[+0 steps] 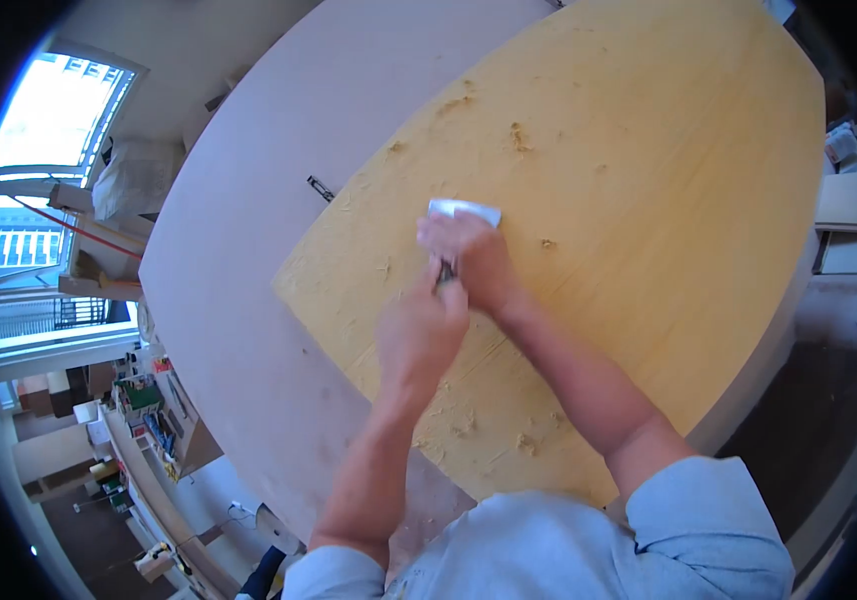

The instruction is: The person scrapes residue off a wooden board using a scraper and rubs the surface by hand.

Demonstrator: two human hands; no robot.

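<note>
A wide metal scraper blade (467, 211) lies against a large yellow board (649, 200), tilted slightly. My left hand (421, 325) is wrapped round the scraper's dark handle (446, 272), below the blade. Above and to the right of it, my right hand (469, 255) is closed over the scraper just behind the blade, with its fingers near the blade's left part. Small clumps of shavings (520, 138) are scattered on the board, with more (527, 444) near my body.
Under the yellow board is a large pale table (239, 230). A small dark clamp-like item (320, 188) sits by the board's left edge. Windows (44, 110) and a cluttered workbench (164, 420) are at the left; white panels (849, 202) are at the right.
</note>
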